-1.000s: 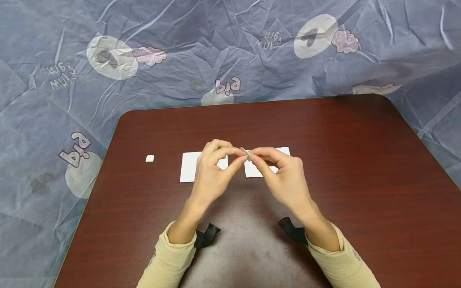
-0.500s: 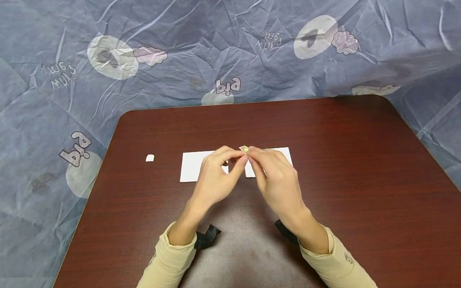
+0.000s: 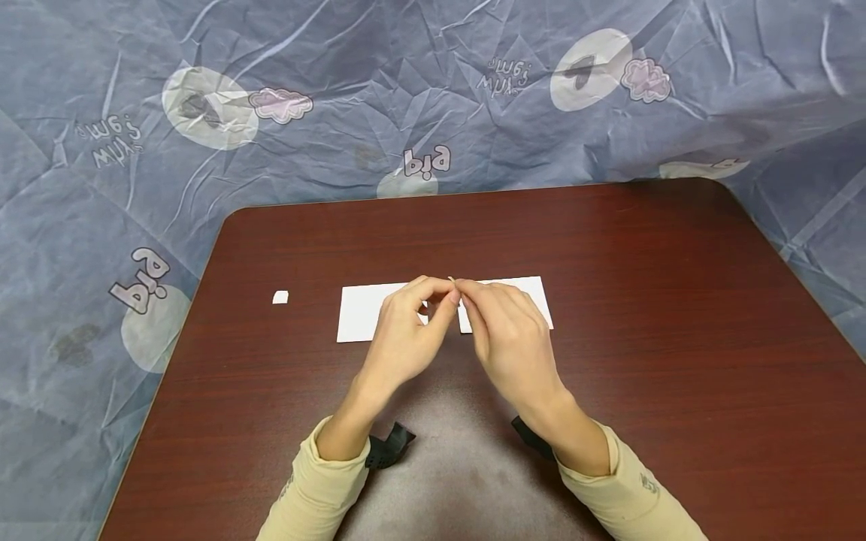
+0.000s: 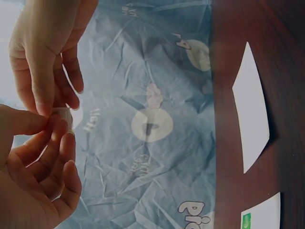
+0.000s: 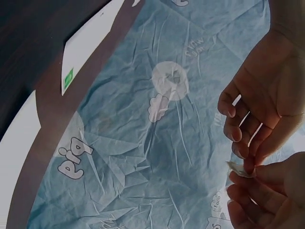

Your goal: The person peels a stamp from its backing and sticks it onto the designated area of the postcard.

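Both hands meet above the table, fingertips together at a small pale stamp [image 5: 242,170] with a jagged edge. My left hand [image 3: 404,330] pinches it between thumb and forefinger, while my right hand [image 3: 514,342] pinches it from the other side. Fingertips hide most of it in the head view; in the left wrist view, a pale part of it shows beyond them. Beneath the hands lie two white envelope-like papers, the left paper [image 3: 360,315] and the right paper [image 3: 531,293]. A green stamp [image 5: 68,78] sits in a corner of the left one.
A small white scrap [image 3: 280,297] lies to the left on the brown table [image 3: 649,300]. Behind the table's far edge hangs a wrinkled blue printed sheet [image 3: 379,83]. Black straps [image 3: 391,446] stick out from the wrists.
My right hand has turned over the stamp and shifted slightly left, its fingers closer together. The stamp has tilted, so less of it shows. My left hand has barely moved.
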`<state>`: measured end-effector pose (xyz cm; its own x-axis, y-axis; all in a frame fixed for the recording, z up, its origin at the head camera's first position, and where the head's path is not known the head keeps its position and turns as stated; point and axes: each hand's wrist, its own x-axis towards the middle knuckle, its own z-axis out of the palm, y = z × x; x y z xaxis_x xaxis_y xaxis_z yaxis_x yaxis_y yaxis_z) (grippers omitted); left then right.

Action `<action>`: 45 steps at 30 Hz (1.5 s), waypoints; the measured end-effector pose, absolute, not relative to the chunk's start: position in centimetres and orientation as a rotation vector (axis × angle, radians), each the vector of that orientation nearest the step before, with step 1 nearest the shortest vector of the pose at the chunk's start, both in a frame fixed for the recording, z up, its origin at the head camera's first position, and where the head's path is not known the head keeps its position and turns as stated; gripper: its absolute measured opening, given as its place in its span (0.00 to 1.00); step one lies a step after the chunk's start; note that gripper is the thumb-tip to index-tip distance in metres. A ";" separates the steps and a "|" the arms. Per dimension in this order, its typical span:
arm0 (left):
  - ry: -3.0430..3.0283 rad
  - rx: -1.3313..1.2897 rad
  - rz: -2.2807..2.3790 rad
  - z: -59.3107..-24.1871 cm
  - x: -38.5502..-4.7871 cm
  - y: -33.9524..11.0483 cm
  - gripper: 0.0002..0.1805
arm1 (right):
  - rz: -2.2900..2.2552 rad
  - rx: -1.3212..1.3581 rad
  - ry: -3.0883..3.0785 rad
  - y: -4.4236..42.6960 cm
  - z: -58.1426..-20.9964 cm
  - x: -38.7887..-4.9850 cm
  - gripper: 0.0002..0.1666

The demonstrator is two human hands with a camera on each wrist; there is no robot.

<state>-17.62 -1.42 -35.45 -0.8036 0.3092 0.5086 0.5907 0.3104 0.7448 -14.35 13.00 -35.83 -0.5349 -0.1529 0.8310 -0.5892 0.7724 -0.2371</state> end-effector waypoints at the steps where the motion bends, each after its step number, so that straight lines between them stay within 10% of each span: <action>1: -2.305 -0.820 -1.502 -35.4 -17.6 -1.4 0.05 | 0.659 0.547 -2.091 13.0 -35.8 -14.4 0.07; 45: -2.303 -1.056 -1.634 -35.1 -17.7 -2.1 0.06 | 1.516 0.452 -2.050 14.0 -34.6 -14.3 0.09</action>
